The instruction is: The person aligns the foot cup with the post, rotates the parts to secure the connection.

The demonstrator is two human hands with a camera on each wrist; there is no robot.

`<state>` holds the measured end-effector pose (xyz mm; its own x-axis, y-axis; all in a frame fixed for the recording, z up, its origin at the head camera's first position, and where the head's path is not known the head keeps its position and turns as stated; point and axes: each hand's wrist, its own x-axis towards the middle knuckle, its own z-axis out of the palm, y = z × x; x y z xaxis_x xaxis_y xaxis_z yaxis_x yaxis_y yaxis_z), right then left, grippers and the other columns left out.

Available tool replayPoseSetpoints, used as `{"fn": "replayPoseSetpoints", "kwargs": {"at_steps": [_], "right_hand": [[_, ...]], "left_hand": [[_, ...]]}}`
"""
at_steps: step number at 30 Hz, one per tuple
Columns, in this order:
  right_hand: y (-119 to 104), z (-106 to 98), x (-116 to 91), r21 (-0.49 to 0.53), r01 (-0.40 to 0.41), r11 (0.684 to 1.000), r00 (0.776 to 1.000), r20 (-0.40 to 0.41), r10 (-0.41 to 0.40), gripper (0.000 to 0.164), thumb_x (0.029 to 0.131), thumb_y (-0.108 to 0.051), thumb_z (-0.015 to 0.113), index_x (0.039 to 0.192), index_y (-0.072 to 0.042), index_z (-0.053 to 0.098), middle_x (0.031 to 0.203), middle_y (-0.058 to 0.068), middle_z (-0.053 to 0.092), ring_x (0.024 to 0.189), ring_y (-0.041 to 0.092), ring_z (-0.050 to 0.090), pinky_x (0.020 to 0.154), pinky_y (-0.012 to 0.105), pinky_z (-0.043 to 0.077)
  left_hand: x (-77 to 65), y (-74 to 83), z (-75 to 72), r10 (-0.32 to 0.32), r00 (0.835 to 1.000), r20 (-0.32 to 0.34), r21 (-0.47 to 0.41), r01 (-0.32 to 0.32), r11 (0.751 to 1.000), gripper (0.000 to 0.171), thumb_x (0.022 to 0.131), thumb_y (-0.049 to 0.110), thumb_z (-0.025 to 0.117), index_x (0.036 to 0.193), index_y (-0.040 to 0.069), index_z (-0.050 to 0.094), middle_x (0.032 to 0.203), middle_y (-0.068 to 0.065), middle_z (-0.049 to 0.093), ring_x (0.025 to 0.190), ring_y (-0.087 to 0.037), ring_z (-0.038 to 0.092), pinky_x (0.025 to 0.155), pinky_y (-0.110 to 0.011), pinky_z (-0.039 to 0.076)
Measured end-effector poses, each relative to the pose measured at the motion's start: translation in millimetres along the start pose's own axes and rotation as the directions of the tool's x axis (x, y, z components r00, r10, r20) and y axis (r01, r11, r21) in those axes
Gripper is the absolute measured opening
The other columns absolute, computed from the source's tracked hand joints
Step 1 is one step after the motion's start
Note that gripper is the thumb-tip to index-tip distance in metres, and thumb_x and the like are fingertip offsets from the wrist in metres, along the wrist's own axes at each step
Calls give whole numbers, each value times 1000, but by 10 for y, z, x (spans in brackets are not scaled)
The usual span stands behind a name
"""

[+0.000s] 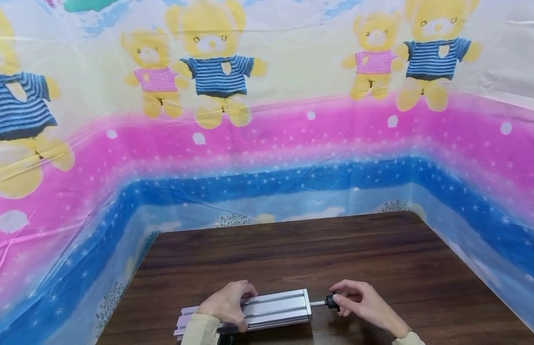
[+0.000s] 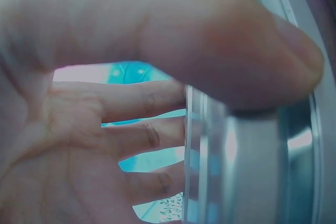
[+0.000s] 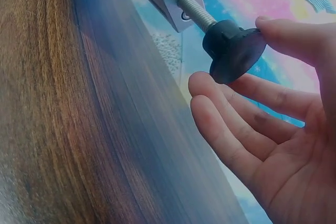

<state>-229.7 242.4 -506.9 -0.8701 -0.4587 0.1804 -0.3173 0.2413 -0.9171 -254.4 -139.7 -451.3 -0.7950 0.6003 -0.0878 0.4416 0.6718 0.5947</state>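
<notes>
A silver aluminium profile (image 1: 277, 309) with grooves along its length lies on the table, low in the head view. My left hand (image 1: 227, 303) grips its left part; in the left wrist view the thumb lies across the metal profile (image 2: 254, 166), and the other fingers reach its far side. From the end plate (image 3: 175, 4) on the right, a threaded rod (image 3: 197, 13) sticks out, carrying a black knob (image 3: 236, 51). My right hand (image 1: 365, 304) holds this knob, with the thumb on one edge and fingers on the opposite side. Some fingertips are hidden behind it.
The dark wooden table (image 1: 292, 254) extends beyond both hands. A patterned cloth (image 1: 267, 143) with teddy bears surrounds it at the back and both sides. Two bolt heads sit in the end plate. A small dark thing (image 1: 225, 339) shows beneath the left sleeve.
</notes>
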Motion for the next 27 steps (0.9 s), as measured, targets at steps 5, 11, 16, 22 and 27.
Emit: {"fn": "replayPoseSetpoints", "kwargs": {"at_steps": [5,11,16,22,27], "right_hand": [[18,13,6,7,-44,999,999,3,44,39,104,-21,56,126,11,60,81,14,73,69,20,72,64,42,60],[37,25,6,11,-59,998,998,2,59,39,105,-22,53,124,11,60,82,18,74,67,22,73,62,44,59],[32,20,-1,10,-76,997,997,3,76,35,107,-23,48,119,6,64,80,14,74,64,21,72,59,44,59],[26,-2,-11,33,-56,998,998,43,54,36,110,-22,40,117,5,64,79,15,75,62,21,73,57,46,58],[18,-17,-43,62,-45,997,997,62,41,37,106,-17,49,129,11,56,99,26,71,77,24,75,69,43,60]], "left_hand": [[-10,-5,19,13,1000,-17,16,-12,1000,59,48,1,86,104,12,70,117,-9,65,106,-28,62,81,-34,51],[-6,15,19,-24,1000,-11,7,25,1000,60,48,-1,86,104,13,70,132,-21,61,125,-41,57,87,-44,52],[-8,14,12,-7,1000,2,0,7,1000,60,49,0,86,106,13,70,119,-9,63,100,-23,60,79,-36,51],[-5,22,-8,-1,1000,12,0,1,1000,59,52,-1,86,107,13,70,119,-9,64,108,-29,60,81,-38,51],[-13,22,-12,-12,1000,7,-7,12,1000,60,51,0,85,107,14,70,114,-3,62,97,-20,58,77,-35,50]]}}
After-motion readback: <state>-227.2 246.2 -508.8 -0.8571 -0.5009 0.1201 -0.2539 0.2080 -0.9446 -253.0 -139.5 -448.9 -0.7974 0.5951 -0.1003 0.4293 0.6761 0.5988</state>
